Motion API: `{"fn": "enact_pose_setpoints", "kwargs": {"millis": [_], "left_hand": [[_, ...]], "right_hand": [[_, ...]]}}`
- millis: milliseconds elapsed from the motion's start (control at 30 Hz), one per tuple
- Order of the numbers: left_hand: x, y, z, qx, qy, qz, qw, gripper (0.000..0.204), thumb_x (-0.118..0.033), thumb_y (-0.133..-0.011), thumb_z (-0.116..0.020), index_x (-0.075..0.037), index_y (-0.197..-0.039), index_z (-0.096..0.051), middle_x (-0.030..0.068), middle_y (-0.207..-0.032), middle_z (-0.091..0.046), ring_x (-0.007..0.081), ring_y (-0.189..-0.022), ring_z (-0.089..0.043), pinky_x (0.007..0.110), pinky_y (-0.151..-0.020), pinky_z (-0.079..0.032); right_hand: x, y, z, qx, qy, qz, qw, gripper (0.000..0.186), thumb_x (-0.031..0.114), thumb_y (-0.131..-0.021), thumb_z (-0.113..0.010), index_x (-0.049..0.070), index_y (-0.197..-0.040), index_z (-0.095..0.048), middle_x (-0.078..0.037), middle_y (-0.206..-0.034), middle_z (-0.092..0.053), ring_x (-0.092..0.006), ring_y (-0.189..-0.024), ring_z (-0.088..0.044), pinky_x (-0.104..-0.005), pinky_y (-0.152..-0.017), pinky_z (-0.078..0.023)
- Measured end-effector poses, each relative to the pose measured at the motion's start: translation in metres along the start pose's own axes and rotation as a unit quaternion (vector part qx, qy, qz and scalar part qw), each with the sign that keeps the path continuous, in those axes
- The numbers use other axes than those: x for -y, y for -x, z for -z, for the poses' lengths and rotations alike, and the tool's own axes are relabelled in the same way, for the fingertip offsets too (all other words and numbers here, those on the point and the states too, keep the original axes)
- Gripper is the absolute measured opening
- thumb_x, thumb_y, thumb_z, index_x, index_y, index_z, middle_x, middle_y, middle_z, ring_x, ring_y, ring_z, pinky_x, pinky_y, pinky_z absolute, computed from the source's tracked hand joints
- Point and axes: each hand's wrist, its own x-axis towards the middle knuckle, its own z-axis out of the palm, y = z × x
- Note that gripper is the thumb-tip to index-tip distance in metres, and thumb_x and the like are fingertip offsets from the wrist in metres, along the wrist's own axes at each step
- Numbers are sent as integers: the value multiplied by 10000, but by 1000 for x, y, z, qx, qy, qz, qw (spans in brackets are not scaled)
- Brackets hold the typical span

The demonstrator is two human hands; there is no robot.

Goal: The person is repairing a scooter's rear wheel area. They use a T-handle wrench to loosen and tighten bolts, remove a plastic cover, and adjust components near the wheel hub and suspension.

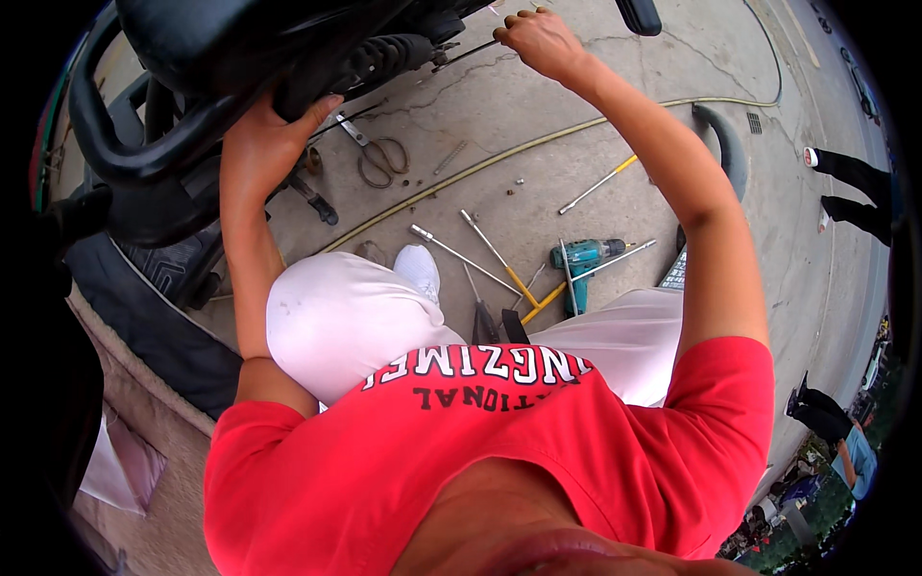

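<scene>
The black machine (173, 38), seemingly part of a vehicle, fills the upper left, with tubing and a ribbed rubber part. My left hand (261, 144) grips its underside, fingers partly hidden behind black plastic and thumb out to the right. My right hand (536, 43) is higher and farther right, fingers closed on a thin dark rod or cable (464, 56) that runs toward the machine's fittings. Orange-handled scissors (384, 161) lie below the machine, near a metal pin and small loose fittings.
A teal drill (583, 257), yellow-handled wrenches (538, 307) and several other tools lie on concrete (672, 144) between my legs. A yellow hose (442, 185) crosses the ground. A black curved part (720, 144) lies rightward. Two people (860, 197) (836, 432) stand at the right edge.
</scene>
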Motion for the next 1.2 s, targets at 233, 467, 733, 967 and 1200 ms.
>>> {"fn": "enact_pose_setpoints", "kwargs": {"millis": [233, 467, 733, 967, 1200], "left_hand": [[2, 2, -1, 11, -8, 22, 1000, 489, -301, -668, -767, 9, -1009, -604, 115, -815, -628, 179, -758, -588, 282, -724, -448], [2, 2, -3, 17, -2, 34, 999, 532, -314, -663, -770, 9, -1047, -592, 130, -884, -635, 192, -807, -596, 293, -761, -449], [-7, -1, 1, 34, 18, 59, 998, 547, -324, -660, -770, 22, -1044, -593, 140, -935, -637, 191, -878, -598, 287, -793, -442], [-12, -7, 7, 96, 1, 134, 986, 468, -315, -695, -745, 23, -993, -616, 119, -859, -644, 156, -823, -596, 266, -758, -438], [-6, -5, 3, 115, 69, 116, 984, 442, -271, -734, -731, 7, -1051, -596, 130, -1028, -619, 213, -923, -566, 321, -863, -408]], "right_hand": [[-6, -12, 3, 1, 12, -6, 1000, 83, 150, -744, -526, 141, -687, -587, -42, -700, -586, -219, -743, -595, -396, -672, -438], [-17, -14, 6, 1, 3, 2, 1000, 113, 143, -765, -513, 132, -700, -605, -67, -715, -606, -242, -714, -609, -417, -651, -452], [-11, -12, -23, -12, 107, 38, 993, 138, 159, -756, -529, 135, -651, -616, -53, -664, -613, -228, -674, -623, -397, -595, -474], [-19, -35, -30, 196, 37, -140, 970, 127, 131, -738, -555, 145, -637, -630, -52, -674, -635, -221, -627, -615, -374, -507, -461], [-17, -49, -39, 171, 18, -170, 970, 116, 121, -740, -548, 131, -666, -636, -60, -688, -638, -228, -640, -620, -374, -525, -467]]}}
